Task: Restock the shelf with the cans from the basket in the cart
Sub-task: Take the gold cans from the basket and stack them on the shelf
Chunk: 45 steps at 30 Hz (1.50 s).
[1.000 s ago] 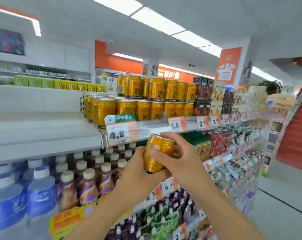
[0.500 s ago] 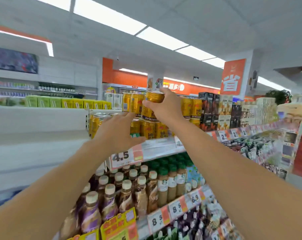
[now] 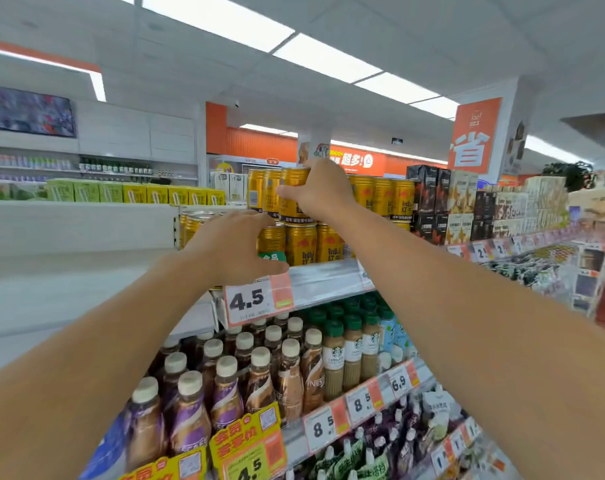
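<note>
Nearest to me, the two forearms run up from the lower corners of the head view toward the top shelf (image 3: 329,278), over rows of capped coffee bottles (image 3: 259,375) on the shelf below. My left hand (image 3: 231,247) hovers with its fingers loosely spread and holding nothing, low in front of the bottom row of gold cans (image 3: 301,244), just above the 4.5 price tag (image 3: 249,301). Farther in and higher, my right hand (image 3: 323,192) wraps its fingers around the gold can (image 3: 292,197), which stands upright, long axis vertical, at the level of the second tier and seemingly seated on the tops of the cans beneath. The right hand is the one that matters for what comes; I judge the can needs only a settle and release, provided its base sits square on the rims below. My palm hides that base contact, so I cannot confirm it. The basket and cart are out of view.
</note>
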Each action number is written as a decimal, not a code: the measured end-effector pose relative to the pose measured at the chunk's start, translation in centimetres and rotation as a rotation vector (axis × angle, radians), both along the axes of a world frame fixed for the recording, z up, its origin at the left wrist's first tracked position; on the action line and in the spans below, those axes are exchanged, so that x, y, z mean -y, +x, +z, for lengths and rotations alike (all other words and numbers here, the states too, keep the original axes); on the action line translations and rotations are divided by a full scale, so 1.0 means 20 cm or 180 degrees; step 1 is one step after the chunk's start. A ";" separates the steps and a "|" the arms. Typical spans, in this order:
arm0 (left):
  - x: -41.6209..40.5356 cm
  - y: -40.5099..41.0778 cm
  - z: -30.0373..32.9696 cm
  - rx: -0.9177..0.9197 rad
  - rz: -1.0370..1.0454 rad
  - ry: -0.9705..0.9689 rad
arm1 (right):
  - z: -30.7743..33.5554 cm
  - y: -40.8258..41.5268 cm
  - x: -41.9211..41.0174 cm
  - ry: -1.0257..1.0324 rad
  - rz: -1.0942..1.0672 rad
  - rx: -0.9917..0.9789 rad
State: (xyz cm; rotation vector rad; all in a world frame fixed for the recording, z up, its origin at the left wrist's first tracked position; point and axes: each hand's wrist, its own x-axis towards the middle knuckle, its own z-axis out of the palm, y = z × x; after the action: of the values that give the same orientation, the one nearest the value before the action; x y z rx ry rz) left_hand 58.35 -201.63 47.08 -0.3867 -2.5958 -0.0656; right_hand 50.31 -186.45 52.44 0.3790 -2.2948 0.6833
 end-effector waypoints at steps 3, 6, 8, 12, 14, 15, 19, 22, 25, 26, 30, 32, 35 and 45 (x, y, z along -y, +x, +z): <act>0.00 0.00 0.00 0.0010 -0.0013 0.0000 | 0.04 0.01 -0.01 0.0403 -0.0137 0.0121; 0.02 0.00 -0.01 -0.0034 -0.0003 -0.0025 | 0.06 -0.01 -0.02 0.0533 -0.0116 0.0195; 0.02 -0.01 -0.02 -0.0049 0.0013 -0.0029 | 0.04 -0.03 -0.01 0.0560 -0.0105 0.0160; 0.02 -0.01 -0.03 -0.0080 0.0040 -0.0033 | 0.00 -0.04 -0.02 0.0672 -0.0063 -0.0118; 0.02 -0.02 -0.03 -0.0140 0.0022 -0.0040 | -0.03 -0.04 -0.04 0.0601 0.0021 -0.0218; 0.02 -0.01 -0.04 -0.0201 0.0001 -0.0062 | -0.04 -0.03 -0.04 0.0548 0.0049 -0.0300; -0.03 0.05 -0.14 -0.1084 -0.0302 0.0048 | -0.11 0.09 -0.06 0.0097 0.0137 -0.0670; -0.13 0.20 -0.33 -0.1785 -0.0887 0.0887 | -0.31 0.35 -0.17 -0.0990 0.0540 -0.1374; -0.32 0.34 -0.88 -0.0839 -0.1181 0.1469 | -1.02 0.54 -0.45 -0.1580 0.0480 -0.0790; -0.39 0.38 -1.14 -0.0190 -0.1144 0.1548 | -1.37 0.60 -0.58 -0.1507 0.0175 -0.0040; -0.63 0.67 -2.17 0.2309 -0.0813 0.1723 | -2.72 1.15 -1.06 -0.1017 -0.1330 0.3346; -0.71 0.84 -2.52 0.3124 -0.0756 0.1645 | -3.08 1.44 -1.15 -0.0877 -0.1552 0.4186; -0.74 1.03 -2.87 0.3842 -0.0765 0.1472 | -3.37 1.64 -1.16 -0.0868 -0.1622 0.4789; -0.65 1.12 -3.22 0.4146 -0.0188 0.1347 | -3.97 1.64 -1.25 -0.1145 -0.2350 0.4797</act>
State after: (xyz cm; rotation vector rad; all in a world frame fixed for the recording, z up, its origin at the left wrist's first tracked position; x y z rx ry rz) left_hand 80.74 -188.62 -17.39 -0.2961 -3.6446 -1.2274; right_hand 83.16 -161.38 -27.00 -1.5968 -3.0839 1.1155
